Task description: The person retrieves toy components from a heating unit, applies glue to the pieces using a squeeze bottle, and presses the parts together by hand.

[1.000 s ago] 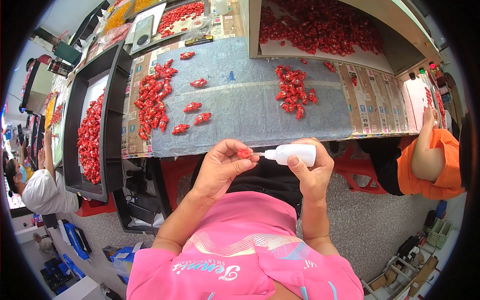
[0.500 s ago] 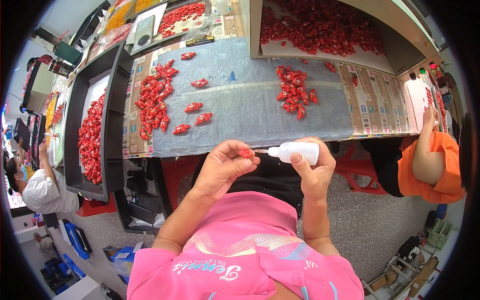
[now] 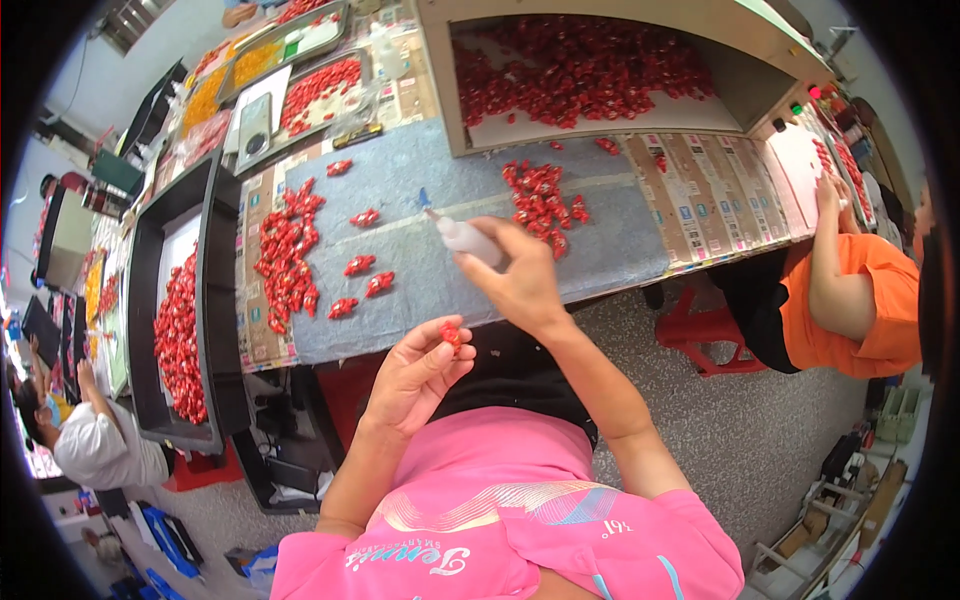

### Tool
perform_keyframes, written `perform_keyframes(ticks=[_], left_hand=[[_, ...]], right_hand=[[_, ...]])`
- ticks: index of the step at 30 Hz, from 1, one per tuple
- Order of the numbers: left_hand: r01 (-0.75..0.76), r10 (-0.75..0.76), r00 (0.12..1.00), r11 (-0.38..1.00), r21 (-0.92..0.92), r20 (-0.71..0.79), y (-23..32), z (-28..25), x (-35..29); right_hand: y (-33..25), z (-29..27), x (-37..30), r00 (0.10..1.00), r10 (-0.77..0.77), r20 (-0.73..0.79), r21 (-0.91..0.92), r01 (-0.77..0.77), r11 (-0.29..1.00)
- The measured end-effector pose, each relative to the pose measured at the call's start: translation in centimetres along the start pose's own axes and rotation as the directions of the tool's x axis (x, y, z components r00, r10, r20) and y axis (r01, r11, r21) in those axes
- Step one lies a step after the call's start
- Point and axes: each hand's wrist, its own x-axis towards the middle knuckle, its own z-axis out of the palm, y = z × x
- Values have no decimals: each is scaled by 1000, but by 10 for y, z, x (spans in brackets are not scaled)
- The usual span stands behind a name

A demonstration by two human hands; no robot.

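Pinched between the fingertips of my left hand (image 3: 408, 375) is a small red plastic figure (image 3: 451, 336), held just off the table's front edge. My right hand (image 3: 520, 275) grips a white squeeze bottle (image 3: 470, 241) with a thin nozzle, tilted over the blue-grey table cover (image 3: 420, 270). The nozzle tip lies close to a small blue mark on the cover. Left of the bottle, several red figures (image 3: 359, 265) lie spaced apart. A heap of red figures (image 3: 287, 255) is beyond them at the left, and a smaller pile (image 3: 540, 200) sits right of the bottle.
A black tray (image 3: 214, 300) of red pieces stands at the left edge. At the back is an open-fronted box (image 3: 440, 80) full of red pieces. A phone (image 3: 255, 125) lies at the back left. People work on both sides, one in an orange shirt (image 3: 870, 310).
My right hand has carried the bottle away from the red figure, forward over the table. My left hand stays near the edge with the figure, slightly lower. The view has shifted.
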Motion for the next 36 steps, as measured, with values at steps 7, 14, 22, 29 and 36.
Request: perform_keyframes(ticks=[7,14,22,29,36], left_hand=[[3,-3,1000,1000,0,-11,3,8,2],[9,-9,1000,1000,-4,8,5,5,3],[3,-2,1000,1000,-27,24,1,6,-1],[-30,30,1000,998,-49,-7,1,3,0],[-76,76,997,996,-48,9,1,-2,6]], right_hand=[[12,18,14,986,-125,-108,6,126,992],[-4,-40,63,971,-232,-60,-244,211,946],[76,-63,172,910,-398,118,-784,331,525],[64,-70,172,909,-359,210,-772,379,509],[-7,-59,53,979,-78,189,-149,107,983]])
